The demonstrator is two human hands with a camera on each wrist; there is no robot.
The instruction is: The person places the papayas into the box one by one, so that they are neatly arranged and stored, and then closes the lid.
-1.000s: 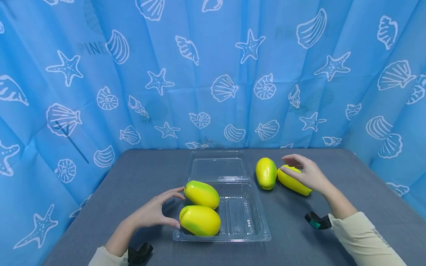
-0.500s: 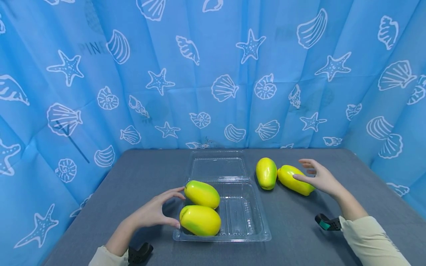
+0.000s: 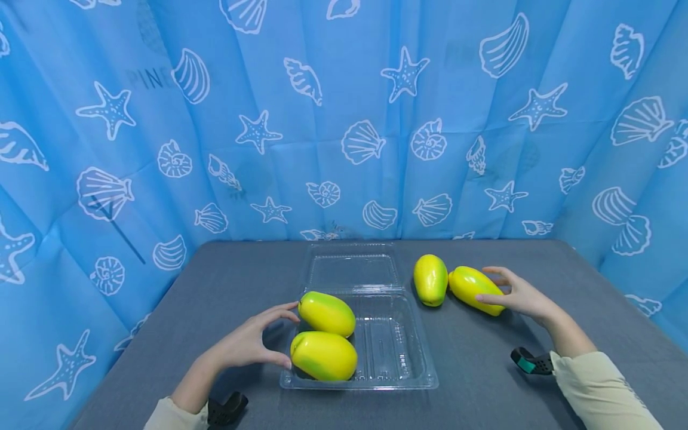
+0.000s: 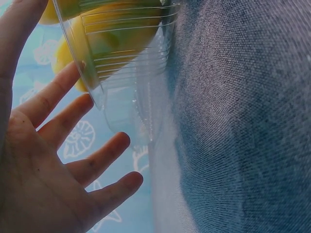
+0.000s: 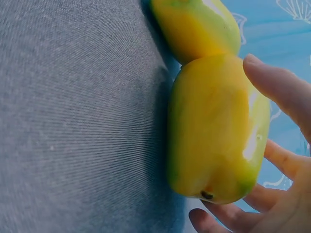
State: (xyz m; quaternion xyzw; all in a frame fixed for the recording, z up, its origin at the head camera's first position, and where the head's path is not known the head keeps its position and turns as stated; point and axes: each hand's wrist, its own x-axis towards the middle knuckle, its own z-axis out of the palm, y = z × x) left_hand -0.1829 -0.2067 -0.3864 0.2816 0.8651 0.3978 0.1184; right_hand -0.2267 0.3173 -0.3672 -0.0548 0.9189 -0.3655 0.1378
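In the head view, a clear plastic clamshell box point(image 3: 424, 364) lies with its lid point(image 3: 352, 272) folded back. Two yellow-green papayas, a rear papaya point(image 3: 326, 314) and a front papaya point(image 3: 323, 356), lie side by side in its left part. My left hand point(image 3: 248, 339) has its fingers extended at the box's left rim; fingertips touch the rim in the left wrist view. Outside the box, a papaya point(image 3: 430, 280) stands lengthwise beside another papaya point(image 3: 473, 289). My right hand point(image 3: 518, 292) spreads thumb and fingers about that last papaya's right end; firm contact cannot be made out.
A grey cloth-covered table point(image 3: 242, 275) carries everything. Behind and at both sides hangs a blue curtain point(image 3: 344, 167) with white shells and starfish. Black wrist cameras, on the left point(image 3: 228, 409) and the right point(image 3: 532, 361), jut out below the hands.
My right hand has moved right from above the right papaya, then lowered around its right end. My left hand, the box and the papayas in it look unmoved.
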